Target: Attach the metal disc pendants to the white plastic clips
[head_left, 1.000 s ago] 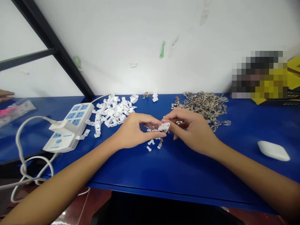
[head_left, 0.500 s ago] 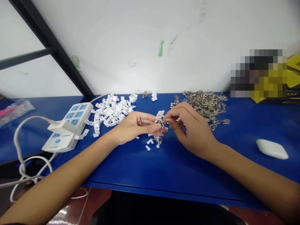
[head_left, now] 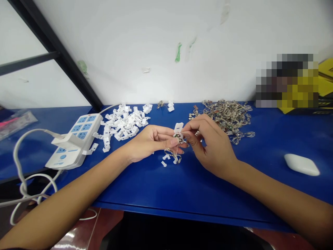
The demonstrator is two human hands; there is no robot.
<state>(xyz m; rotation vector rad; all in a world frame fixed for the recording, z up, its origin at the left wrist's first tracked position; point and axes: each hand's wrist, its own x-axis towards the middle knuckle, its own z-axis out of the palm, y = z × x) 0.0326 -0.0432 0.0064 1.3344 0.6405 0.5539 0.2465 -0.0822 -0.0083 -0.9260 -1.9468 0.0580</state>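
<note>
Pinching from both sides, the two hands meet just above the blue table (head_left: 197, 194) near its middle. The left hand (head_left: 148, 144) has thumb and forefinger closed together on a small white plastic clip (head_left: 178, 127), which stands up from the fingertips, with a tiny metal piece (head_left: 178, 138) just under it. The right hand (head_left: 210, 146) comes in from the other side, its thumb and forefinger tips pressed onto the same clip and metal piece, the other fingers curled loosely below. Whether the metal piece is seated in the clip is too small to tell. Directly beneath the fingers, a few loose white clips and a thin wire part (head_left: 172, 157) lie on the table. Farther back to the left sits a pile of white clips (head_left: 122, 123), beside a white and blue power strip (head_left: 74, 140). Behind the right hand lies a heap of metal parts (head_left: 229, 116). Off to the right, well apart, rests a white case (head_left: 301, 164).
</note>
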